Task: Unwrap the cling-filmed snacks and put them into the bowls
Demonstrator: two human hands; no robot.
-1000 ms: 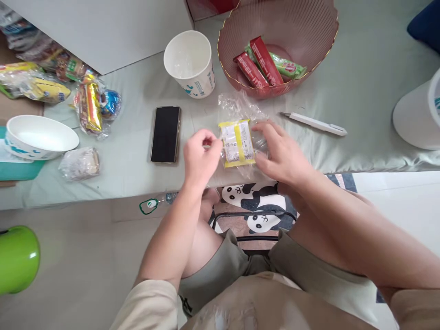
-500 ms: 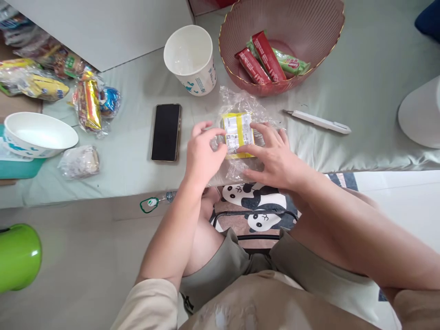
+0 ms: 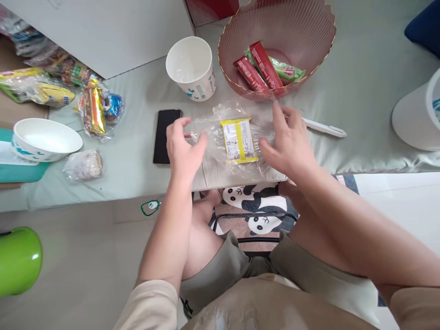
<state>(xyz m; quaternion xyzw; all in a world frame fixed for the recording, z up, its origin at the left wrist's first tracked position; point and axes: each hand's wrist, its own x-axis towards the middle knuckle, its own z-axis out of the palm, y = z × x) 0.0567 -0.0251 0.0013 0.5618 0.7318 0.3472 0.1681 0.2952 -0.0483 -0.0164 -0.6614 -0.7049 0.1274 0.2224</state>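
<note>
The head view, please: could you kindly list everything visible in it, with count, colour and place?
clear plastic bag: one, flat, between both hands
yellow packet: one, on the bag
phone: one, black, left of bag
paper cup: one, white, behind phone
pink basket: one, behind bag
red bars: two, in basket
green bar: one, in basket
pen: one, white, right
white bowl: one, far left
snack bags: several, left
green object: one, lower left
left hand: open, on bag
right hand: open, on bag
</note>
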